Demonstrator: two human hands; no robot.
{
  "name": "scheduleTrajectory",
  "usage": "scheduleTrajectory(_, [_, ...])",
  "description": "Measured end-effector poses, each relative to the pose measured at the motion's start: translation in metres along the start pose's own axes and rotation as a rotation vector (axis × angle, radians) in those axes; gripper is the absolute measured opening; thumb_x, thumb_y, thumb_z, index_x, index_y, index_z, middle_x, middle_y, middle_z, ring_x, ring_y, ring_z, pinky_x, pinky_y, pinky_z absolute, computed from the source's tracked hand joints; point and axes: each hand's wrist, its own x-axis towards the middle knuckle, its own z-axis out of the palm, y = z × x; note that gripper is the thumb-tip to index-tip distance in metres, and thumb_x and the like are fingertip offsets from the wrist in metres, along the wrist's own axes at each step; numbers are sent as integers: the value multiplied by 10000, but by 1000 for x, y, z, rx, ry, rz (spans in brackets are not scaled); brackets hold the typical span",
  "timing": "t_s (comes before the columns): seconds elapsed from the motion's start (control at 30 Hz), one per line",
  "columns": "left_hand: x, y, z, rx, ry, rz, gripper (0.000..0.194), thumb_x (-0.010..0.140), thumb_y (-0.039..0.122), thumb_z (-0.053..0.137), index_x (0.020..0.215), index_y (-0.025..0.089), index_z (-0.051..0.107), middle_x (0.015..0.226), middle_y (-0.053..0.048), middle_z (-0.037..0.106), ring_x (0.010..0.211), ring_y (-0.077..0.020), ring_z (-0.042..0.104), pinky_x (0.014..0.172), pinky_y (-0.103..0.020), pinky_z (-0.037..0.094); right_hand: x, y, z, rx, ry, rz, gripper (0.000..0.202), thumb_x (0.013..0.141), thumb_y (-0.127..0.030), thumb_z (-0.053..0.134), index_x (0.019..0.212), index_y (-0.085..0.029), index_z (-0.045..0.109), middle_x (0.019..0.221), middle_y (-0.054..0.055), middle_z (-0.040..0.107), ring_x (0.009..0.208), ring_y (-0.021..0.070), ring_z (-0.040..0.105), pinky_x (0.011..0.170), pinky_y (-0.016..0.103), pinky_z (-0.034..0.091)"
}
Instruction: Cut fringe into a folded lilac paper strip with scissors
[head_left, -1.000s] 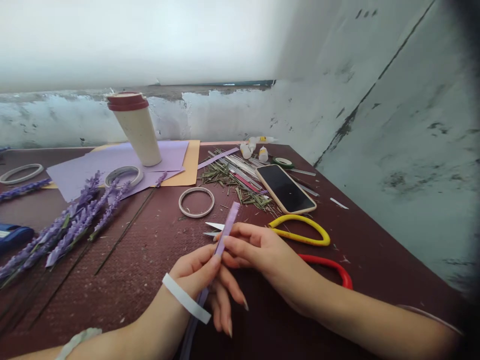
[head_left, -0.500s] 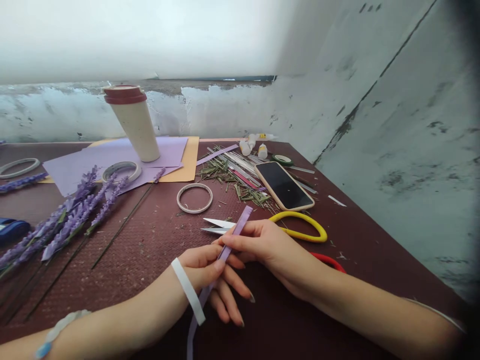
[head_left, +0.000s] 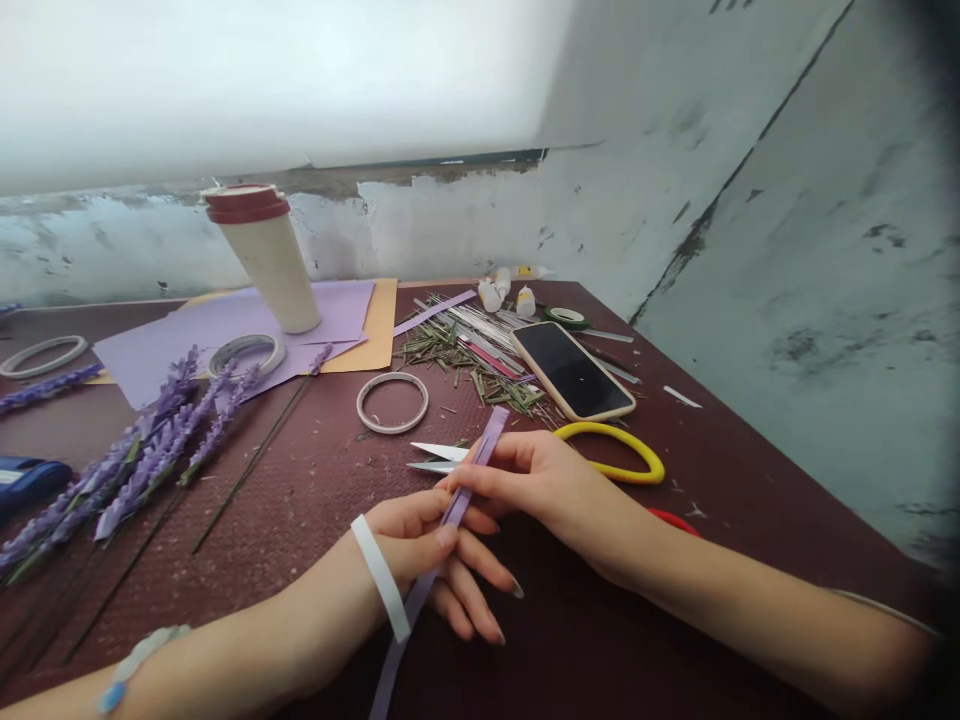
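A narrow purple paper strip [head_left: 491, 432] runs slantwise between both hands, its lower end hanging toward the bottom edge. My left hand [head_left: 427, 550] pinches it between thumb and forefinger, the other fingers spread beneath; a white band loops around the thumb side of this hand. Just above, my right hand [head_left: 517, 480] grips the strip near its upper end with thumb and fingers. Scissors with yellow and red handles [head_left: 622, 455] lie on the table under and behind my right hand, their blades showing to its left.
On the brown table [head_left: 315, 520] are purple paper flowers [head_left: 154, 455] at left, a lidded cup [head_left: 274, 265] on paper sheets, tape rings [head_left: 392, 403], a phone [head_left: 574, 370], glue bottles [head_left: 491, 293] and green clippings [head_left: 442, 345]. A wall [head_left: 810, 330] borders the right side.
The view has shifted slightly. Both hands keep nearly the same pose and hold on the strip.
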Motion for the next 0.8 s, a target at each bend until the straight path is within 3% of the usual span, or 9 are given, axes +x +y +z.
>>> scheduleTrajectory(0.33, [-2,2,11,49,51,-12,288,1037,378,883,1204,145,845,1087,-114,939,856,-223,927,686,-216,683,1,-3,-3,64,-23,61,363,714,-462,1067,839,-181,874,867,68,887,807,190,798,829,309,631])
scheduleTrajectory(0.53, [0,1,9,64,56,-10,334,1029,425,873,1207,146,827,991,-99,917,698,-202,879,566,-216,639,2,3,-6,108,16,47,436,707,-545,1085,864,-189,888,910,92,906,850,219,840,824,324,656])
scheduleTrajectory(0.67, [-1,5,13,104,82,-24,305,1020,410,883,1201,170,829,917,-66,898,595,-155,814,500,-193,592,3,-1,-7,118,45,44,440,618,-491,1143,812,-193,883,874,74,891,827,212,824,826,323,662])
scheduleTrajectory(0.8, [-3,10,23,160,167,-50,396,976,489,913,1187,169,816,854,-52,866,512,-134,732,446,-194,505,4,-7,-10,128,55,48,480,538,-487,1178,768,-198,874,808,37,861,778,185,805,779,290,660])
